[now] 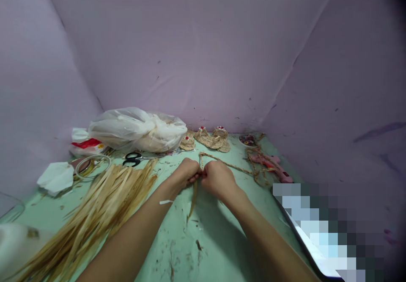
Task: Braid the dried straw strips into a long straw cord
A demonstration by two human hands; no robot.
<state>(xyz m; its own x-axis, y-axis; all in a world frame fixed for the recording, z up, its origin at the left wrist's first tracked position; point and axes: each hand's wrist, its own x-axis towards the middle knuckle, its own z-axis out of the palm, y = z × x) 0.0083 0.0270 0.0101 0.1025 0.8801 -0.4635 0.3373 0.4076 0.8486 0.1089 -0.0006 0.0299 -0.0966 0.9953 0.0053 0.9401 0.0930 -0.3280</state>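
My left hand (187,172) and my right hand (218,176) meet over the middle of the green table (190,252), fingers closed on the end of a braided straw cord (233,165). From between them the cord rises, bends, and runs right into a loose tangle. A loose straw strip (192,205) hangs down below my hands. A pile of dry straw strips (104,205) lies left of my left forearm. Behind my hands stand small woven straw slippers (209,140) with red and white beads.
A knotted plastic bag (136,127) lies at the back left, with black-handled scissors (132,159) before it. Tape rolls (91,167) and white paper (56,178) are at left. A pink glue gun (275,167), a bead dish (248,140) and a lit screen (312,239) are at right.
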